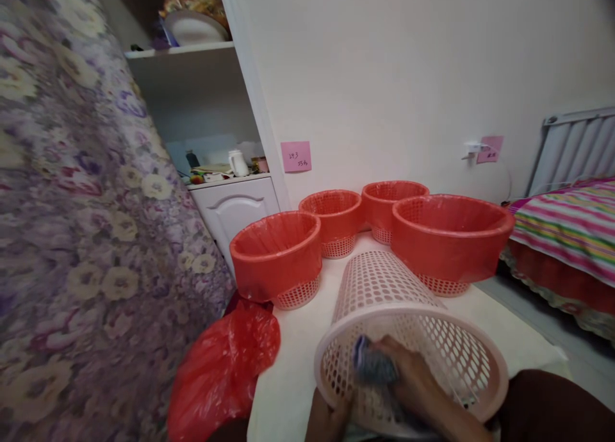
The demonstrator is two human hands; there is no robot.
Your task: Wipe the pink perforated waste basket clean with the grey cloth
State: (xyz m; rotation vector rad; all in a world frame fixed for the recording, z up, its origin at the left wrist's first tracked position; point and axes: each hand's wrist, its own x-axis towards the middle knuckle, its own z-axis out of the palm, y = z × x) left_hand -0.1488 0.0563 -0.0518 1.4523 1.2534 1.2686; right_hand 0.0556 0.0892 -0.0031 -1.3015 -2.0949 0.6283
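Observation:
A pale pink perforated plastic wastebasket (384, 282) lies on its side with its open mouth facing me. My right hand (408, 371) reaches into the mouth, its fingers closed around a bunched grey-blue cloth (375, 364) near the inner wall. Motion smears the hand and cloth slightly. At the lower left of the rim, my left hand (334, 416) grips the wastebasket from outside; part of it is hidden by the basket and the frame's bottom edge.
Several wastebaskets lined with red bags, including a left one (276, 262) and a right one (446, 250), stand behind on the white-covered table (288, 365). A red plastic bag (225, 365) hangs at the table's left edge, beside a floral curtain (110, 250). A bed (567, 237) is at right.

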